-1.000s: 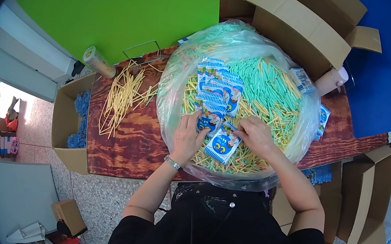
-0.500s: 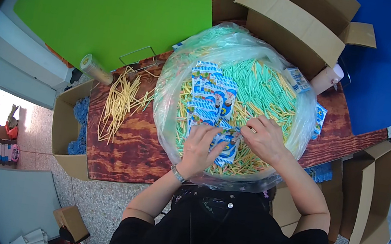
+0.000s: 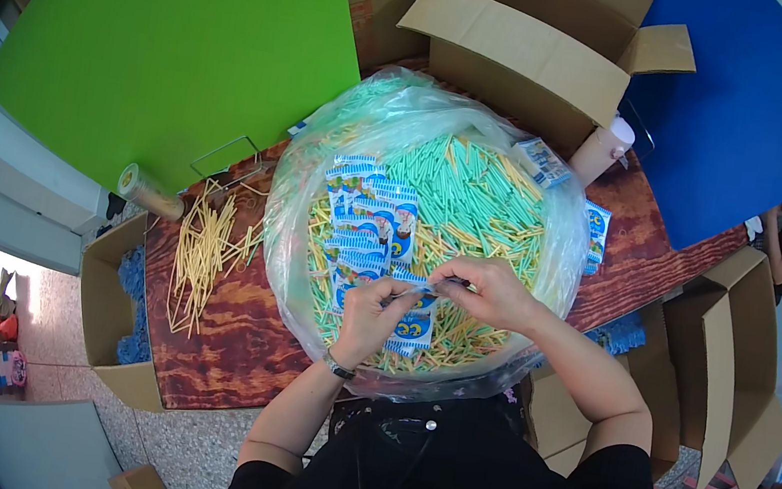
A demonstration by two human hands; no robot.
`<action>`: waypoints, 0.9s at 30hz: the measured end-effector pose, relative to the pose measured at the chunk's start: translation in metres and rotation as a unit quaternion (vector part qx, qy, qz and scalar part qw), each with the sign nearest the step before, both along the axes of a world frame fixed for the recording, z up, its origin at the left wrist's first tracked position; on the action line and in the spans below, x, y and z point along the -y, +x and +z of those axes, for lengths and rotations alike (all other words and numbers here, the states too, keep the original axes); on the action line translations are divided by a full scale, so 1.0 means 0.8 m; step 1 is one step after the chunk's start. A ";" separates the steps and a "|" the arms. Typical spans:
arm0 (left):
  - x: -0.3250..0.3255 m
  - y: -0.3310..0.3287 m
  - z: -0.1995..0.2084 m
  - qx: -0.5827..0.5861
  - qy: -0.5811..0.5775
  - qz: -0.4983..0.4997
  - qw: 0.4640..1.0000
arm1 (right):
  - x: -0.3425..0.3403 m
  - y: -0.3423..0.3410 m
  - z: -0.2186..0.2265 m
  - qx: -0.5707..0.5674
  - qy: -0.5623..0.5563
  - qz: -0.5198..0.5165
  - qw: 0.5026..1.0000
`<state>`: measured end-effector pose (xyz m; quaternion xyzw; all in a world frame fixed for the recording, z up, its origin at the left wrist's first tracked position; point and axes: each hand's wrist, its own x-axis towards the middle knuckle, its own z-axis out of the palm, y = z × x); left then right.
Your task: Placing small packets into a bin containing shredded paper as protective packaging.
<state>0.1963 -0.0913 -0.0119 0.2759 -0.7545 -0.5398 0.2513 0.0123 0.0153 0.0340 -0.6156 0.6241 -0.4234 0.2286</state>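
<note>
Yellow sticks: loose on the tabletop, between the bag's eight and nine o'clock.
Clear plastic bag: spread wide, likely for easy reach into its green and yellow sticks.
Stacked packets: overlapping at nine o'clock inside, seemingly a handy pile.
Left hand: fingertips pinching what looks like the packet's top edge.
Blue-and-white packet: six o'clock, apparently steadied from both sides.
Right hand: fingertips pinched opposite; exact grip partly hidden.

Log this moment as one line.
left hand: pinching pale item; right hand: pinching same item; blue-white packets: on coloured sticks; plastic bag: around sticks
</note>
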 end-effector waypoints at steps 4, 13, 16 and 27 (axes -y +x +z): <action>0.003 -0.006 0.003 0.021 0.021 -0.035 0.999 | 0.003 -0.008 0.006 -0.015 -0.013 0.028 0.999; 0.005 -0.013 0.012 -0.016 0.069 -0.038 0.997 | 0.000 -0.019 0.012 -0.028 0.021 0.039 0.999; 0.011 -0.009 0.010 0.005 0.040 -0.010 0.999 | 0.006 -0.073 0.001 -0.007 -0.007 -0.028 1.000; 0.007 -0.013 0.001 -0.017 0.072 -0.008 0.997 | 0.022 -0.171 -0.073 -0.394 0.280 -0.208 0.850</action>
